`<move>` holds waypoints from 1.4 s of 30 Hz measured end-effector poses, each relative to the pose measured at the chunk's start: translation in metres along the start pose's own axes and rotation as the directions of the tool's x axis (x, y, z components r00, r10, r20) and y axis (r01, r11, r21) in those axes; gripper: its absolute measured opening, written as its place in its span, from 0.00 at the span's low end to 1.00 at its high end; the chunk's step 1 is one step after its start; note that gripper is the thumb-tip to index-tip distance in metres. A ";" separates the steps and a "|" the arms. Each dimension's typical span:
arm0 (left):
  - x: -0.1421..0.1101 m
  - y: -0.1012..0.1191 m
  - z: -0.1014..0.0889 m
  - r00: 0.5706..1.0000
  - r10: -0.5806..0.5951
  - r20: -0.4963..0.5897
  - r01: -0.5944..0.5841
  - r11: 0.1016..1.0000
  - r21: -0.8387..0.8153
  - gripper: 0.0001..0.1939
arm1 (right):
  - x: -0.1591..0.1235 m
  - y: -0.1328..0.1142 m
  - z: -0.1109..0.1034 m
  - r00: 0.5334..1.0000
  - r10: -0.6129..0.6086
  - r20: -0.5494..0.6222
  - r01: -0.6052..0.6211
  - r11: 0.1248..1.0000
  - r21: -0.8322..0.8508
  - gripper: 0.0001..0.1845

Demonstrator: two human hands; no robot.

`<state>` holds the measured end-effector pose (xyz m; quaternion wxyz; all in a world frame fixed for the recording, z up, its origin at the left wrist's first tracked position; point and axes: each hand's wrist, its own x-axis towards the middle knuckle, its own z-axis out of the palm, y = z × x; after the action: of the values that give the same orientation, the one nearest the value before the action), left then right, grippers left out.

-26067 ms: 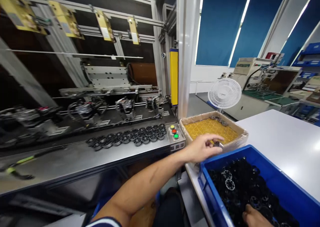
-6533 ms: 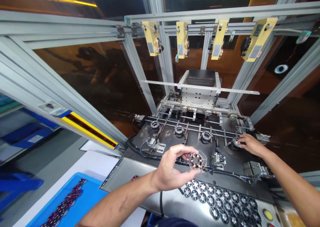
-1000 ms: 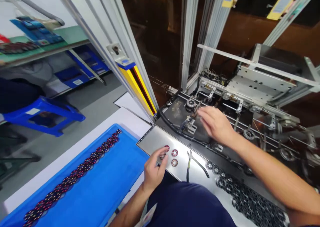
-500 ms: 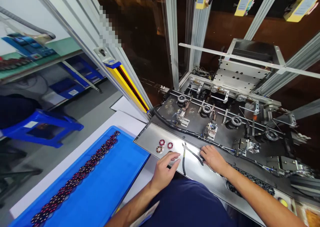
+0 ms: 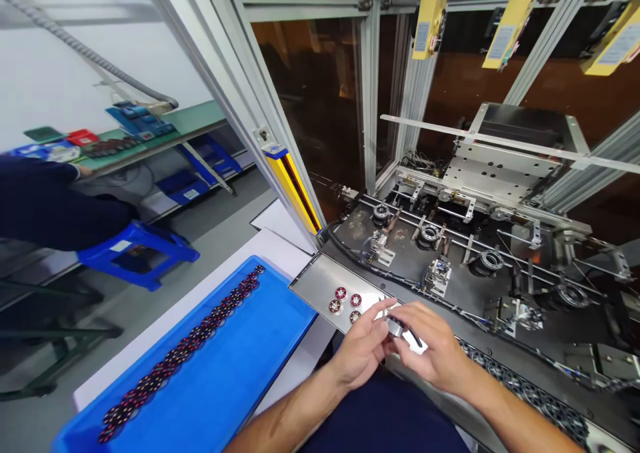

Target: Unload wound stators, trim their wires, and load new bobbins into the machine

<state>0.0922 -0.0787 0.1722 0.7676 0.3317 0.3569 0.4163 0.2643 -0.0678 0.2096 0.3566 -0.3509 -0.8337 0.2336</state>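
My left hand and my right hand meet over the front metal ledge. Between their fingertips they hold a small stator core, a dark ring with a silvery rim. Behind the hands lie diagonal-cutting pliers, mostly covered, with one dark handle showing. Just left of them, several wound stators with red and dark segments rest flat on the ledge. To the right, rows of black stator cores stand along the same ledge, partly behind my right forearm.
A blue tray on the left bears a long overlapping row of wound stators. Ahead stands a machine with several round fixtures and an aluminium frame post. A yellow light-curtain bar borders it. A person sits on a blue stool at far left.
A second ago my right hand was over the machine; it then dropped to the ledge by the pliers. Now it has joined my left hand around the stator core.
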 end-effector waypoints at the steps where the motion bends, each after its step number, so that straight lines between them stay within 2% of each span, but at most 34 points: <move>1: -0.002 0.003 0.003 1.000 -0.021 0.009 0.022 0.992 -0.120 0.32 | 0.000 -0.004 0.002 0.999 0.011 -0.043 -0.010 1.000 0.005 0.22; 3: -0.005 0.009 0.008 0.998 -0.055 0.029 0.061 0.954 -0.293 0.25 | -0.003 -0.006 0.007 0.992 0.025 -0.125 -0.024 1.000 0.003 0.22; 4: -0.006 0.010 0.010 0.998 -0.059 0.034 0.067 0.945 -0.319 0.22 | -0.005 -0.006 0.010 0.987 0.028 -0.159 -0.029 1.000 -0.001 0.22; 7: -0.005 0.013 0.012 0.999 -0.040 0.029 0.047 0.951 -0.306 0.22 | -0.008 -0.008 0.013 0.972 0.037 -0.231 -0.040 0.999 -0.010 0.22; 9: -0.003 0.013 0.010 1.000 0.002 0.018 0.002 0.969 -0.246 0.23 | -0.007 -0.011 0.007 0.975 0.080 -0.208 -0.078 0.997 0.020 0.21; 10: -0.002 0.014 0.009 1.000 0.026 0.014 -0.022 0.977 -0.214 0.22 | -0.006 -0.012 0.001 0.978 0.131 -0.161 -0.121 0.990 0.070 0.19; 12: 0.000 0.016 0.004 0.997 0.056 0.045 -0.049 0.988 -0.148 0.23 | -0.001 -0.012 -0.014 0.965 0.262 0.011 -0.257 0.938 0.232 0.13; 14: 0.001 0.019 0.000 0.992 0.054 0.116 -0.043 0.994 -0.100 0.23 | 0.005 -0.010 -0.029 0.914 0.340 0.219 -0.402 0.822 0.404 0.13; 15: 0.001 0.022 -0.001 0.986 0.045 0.159 -0.031 0.996 -0.087 0.22 | 0.008 -0.008 -0.035 0.891 0.339 0.302 -0.448 0.764 0.464 0.16; 17: 0.000 0.028 -0.002 0.970 0.027 0.240 -0.010 0.997 -0.073 0.21 | 0.014 -0.006 -0.044 0.862 0.289 0.417 -0.490 0.685 0.540 0.17; 19: 0.000 0.034 -0.001 0.954 0.003 0.298 0.017 0.998 -0.066 0.20 | 0.018 -0.007 -0.048 0.854 0.205 0.478 -0.479 0.667 0.571 0.18; 22: 0.002 0.038 0.000 0.935 -0.039 0.352 0.059 0.997 -0.045 0.21 | 0.024 -0.011 -0.054 0.837 0.067 0.542 -0.423 0.707 0.566 0.18; 24: 0.006 0.039 -0.002 0.939 -0.040 0.342 0.050 0.999 -0.020 0.24 | 0.032 -0.004 -0.063 0.818 0.012 0.576 -0.382 0.759 0.527 0.19; 26: 0.013 0.038 -0.008 0.966 -0.018 0.260 0.004 0.998 0.055 0.29 | 0.045 0.021 -0.076 0.831 0.059 0.553 -0.316 0.868 0.382 0.20; 28: 0.023 0.036 -0.017 0.994 0.015 0.110 -0.038 0.978 0.203 0.29 | 0.064 0.066 -0.091 0.879 0.190 0.437 -0.257 0.961 0.100 0.22; 31: 0.036 0.029 -0.029 0.998 0.035 -0.060 -0.005 0.896 0.443 0.22 | 0.091 0.151 -0.108 0.892 0.336 0.303 -0.328 0.941 -0.079 0.21; 34: 0.042 0.019 -0.038 0.994 -0.020 -0.108 0.076 0.835 0.545 0.19 | 0.103 0.220 -0.110 0.867 0.412 0.279 -0.374 0.910 -0.181 0.14; 37: 0.041 0.010 -0.041 0.990 -0.060 -0.130 0.125 0.807 0.577 0.17 | 0.102 0.254 -0.100 0.848 0.439 0.296 -0.375 0.893 -0.249 0.16; 42: 0.040 0.003 -0.045 0.985 -0.093 -0.143 0.160 0.794 0.586 0.16 | 0.096 0.270 -0.088 0.824 0.461 0.329 -0.361 0.875 -0.322 0.16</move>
<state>0.0695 -0.0333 0.1396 0.6307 0.5083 0.5313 0.2480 0.3959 0.1902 0.1340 0.0754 -0.5100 -0.8144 0.2665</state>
